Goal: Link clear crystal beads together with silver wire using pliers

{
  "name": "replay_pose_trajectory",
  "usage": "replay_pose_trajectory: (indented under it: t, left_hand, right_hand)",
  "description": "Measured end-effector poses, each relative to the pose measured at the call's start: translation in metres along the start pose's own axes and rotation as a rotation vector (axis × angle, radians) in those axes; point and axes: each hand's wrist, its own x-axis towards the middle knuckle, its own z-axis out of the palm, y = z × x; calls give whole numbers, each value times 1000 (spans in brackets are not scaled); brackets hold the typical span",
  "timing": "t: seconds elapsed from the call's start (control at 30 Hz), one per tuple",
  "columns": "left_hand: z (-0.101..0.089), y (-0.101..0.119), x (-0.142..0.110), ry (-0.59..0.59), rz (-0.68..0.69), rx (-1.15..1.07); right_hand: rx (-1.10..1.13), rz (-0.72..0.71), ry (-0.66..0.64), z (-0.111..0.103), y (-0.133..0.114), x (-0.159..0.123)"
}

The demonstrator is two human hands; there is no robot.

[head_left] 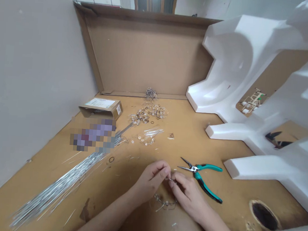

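My left hand (154,179) and my right hand (187,193) meet at the lower middle, thumbs and fingers pinched close together. Between the fingertips shows a short bit of thin silvery wire (169,180); its ends are hidden by the fingers. Just below, a beaded wire chain (165,203) with clear beads curves between the wrists; I cannot tell whether it joins the pinched wire. To the right of my right hand lie needle-nose pliers (194,169) with teal and black handles, their jaws apart.
A long bundle of straight metal wires (66,179) lies at left. Farther back are beaded pieces with dark rings (140,117), loose short wires (153,133), a tangled metal heap (150,93) and a small cardboard box (101,107). White foam packaging (224,71) stands at right, near a round table hole (265,216).
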Motion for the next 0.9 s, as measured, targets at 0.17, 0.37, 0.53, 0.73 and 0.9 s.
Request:
replay_pose_trajectory:
  t: [0.17,0.37,0.53,0.73,0.9]
  left_hand:
    - [2,1,-1,8,16,-13]
    - [6,1,1,89,0,-140]
    - [7,1,1,84,-13,-115]
    - [6,5,1,86,-28,-82]
    - [5,7,2,71,-69,-114]
  right_hand:
    - [-22,-17,0,-2,-6,-3]
    - [-62,1,26,-1,-8,-2]
    - [-75,4,16,-3,-14,-3]
    - [-312,90,114,-42,8,-20]
    - [-749,121,-34,-71,47,-35]
